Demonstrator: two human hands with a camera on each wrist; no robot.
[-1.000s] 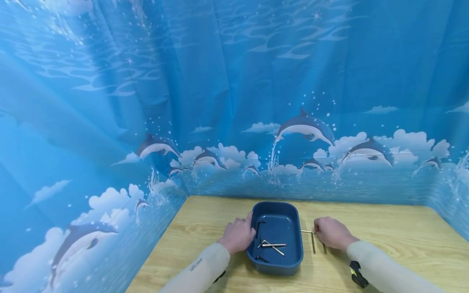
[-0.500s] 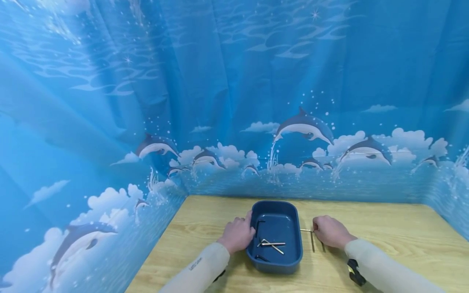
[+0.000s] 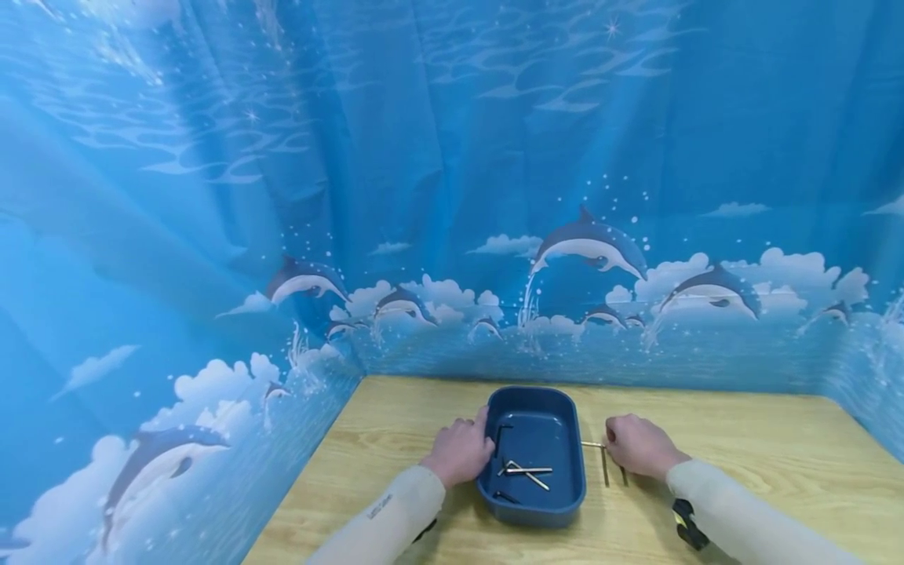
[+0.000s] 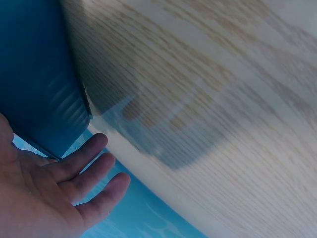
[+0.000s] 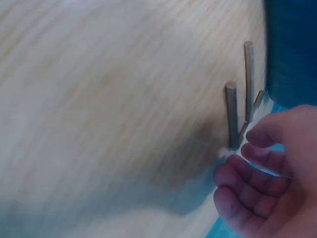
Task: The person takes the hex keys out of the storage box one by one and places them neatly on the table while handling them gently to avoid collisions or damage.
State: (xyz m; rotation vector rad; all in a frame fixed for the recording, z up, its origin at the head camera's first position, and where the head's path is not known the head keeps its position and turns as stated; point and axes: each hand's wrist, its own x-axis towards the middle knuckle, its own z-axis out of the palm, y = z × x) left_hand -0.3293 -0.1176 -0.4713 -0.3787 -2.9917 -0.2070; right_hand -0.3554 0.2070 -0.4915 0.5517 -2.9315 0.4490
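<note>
My left hand (image 3: 461,450) grips the left rim of a dark blue tray (image 3: 579,471), its other fingers spread loosely in the left wrist view. Inside the tray lie several hex keys: crossed gold ones (image 3: 533,470) and black ones (image 3: 497,439). Right of the tray, two hex keys lie side by side on the table. My right hand (image 3: 641,447) is curled at the bend of the nearer hex key (image 5: 232,114), fingertips pinching there; the exact contact is partly hidden. The other hex key (image 5: 249,74) lies between it and the tray, short arm towards the tray.
The light wood-grain table (image 3: 741,439) extends on both sides of the tray. A blue curtain (image 3: 452,196) printed with dolphins and clouds hangs behind the table and along its left side. A black and yellow strap piece (image 3: 688,526) sits at the right wrist.
</note>
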